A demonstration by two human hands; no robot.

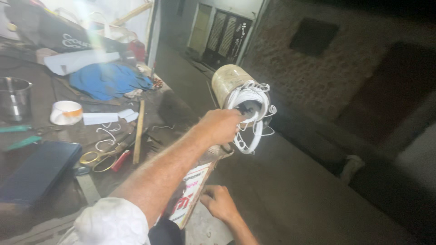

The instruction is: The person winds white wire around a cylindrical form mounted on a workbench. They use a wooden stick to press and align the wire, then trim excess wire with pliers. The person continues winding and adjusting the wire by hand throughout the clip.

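Observation:
My left hand (221, 126) reaches forward off the bench edge, shut on a tan cylindrical winding core (229, 80) held out in the air. Its fingers press into the open end, where loops of white wire (250, 119) spill out and hang down. My right hand (219, 202) is low near my body, its fingers curled against the edge of a printed white and red board (193, 190) that sticks out from the bench. I cannot tell whether it grips that edge.
The workbench (68, 131) at left carries yellow-handled scissors (97, 159), a wooden stick (138, 131), a white tape roll (66, 112), a blue cloth (106, 79), a steel pot (16, 97) and a dark flat case (36, 170). Concrete floor (290, 190) and a brick wall (290, 68) lie right.

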